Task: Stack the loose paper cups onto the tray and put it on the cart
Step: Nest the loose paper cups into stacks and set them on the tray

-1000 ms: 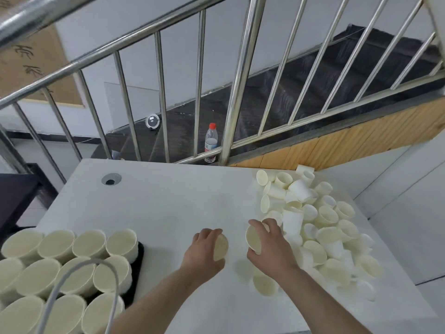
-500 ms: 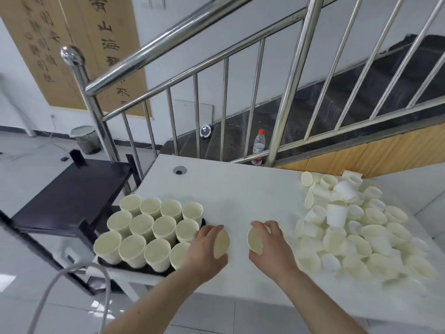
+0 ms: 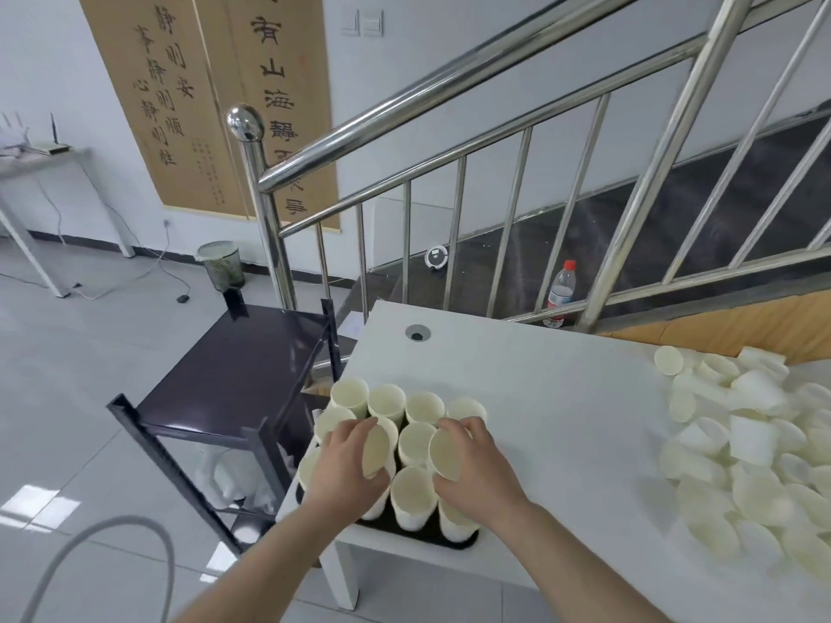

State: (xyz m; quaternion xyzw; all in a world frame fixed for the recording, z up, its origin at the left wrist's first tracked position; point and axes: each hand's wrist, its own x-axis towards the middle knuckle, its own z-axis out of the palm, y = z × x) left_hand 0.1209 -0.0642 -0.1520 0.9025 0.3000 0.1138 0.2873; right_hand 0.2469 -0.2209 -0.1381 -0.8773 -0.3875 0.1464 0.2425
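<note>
A black tray (image 3: 422, 537) sits at the white table's near left corner, packed with upright stacks of cream paper cups (image 3: 413, 492). My left hand (image 3: 346, 469) grips one paper cup (image 3: 375, 451) on its side, its mouth facing right, above the tray's left stacks. My right hand (image 3: 476, 469) grips another paper cup (image 3: 445, 454) with its mouth facing left, over the right stacks. A heap of loose cups (image 3: 742, 442) covers the table's right side. The dark cart (image 3: 243, 375) stands just left of the table.
The white table (image 3: 539, 397) has a cable hole (image 3: 417, 333) near its far left. A steel stair railing (image 3: 449, 182) runs behind it, with a water bottle (image 3: 560, 292) on the stairs. A grey hose (image 3: 90, 559) curves at the lower left. A bin (image 3: 221, 265) stands on the floor.
Both hands carried their cups leftward from the bare table to above the tray's stacks. The view swung left, bringing the cart and floor into sight.
</note>
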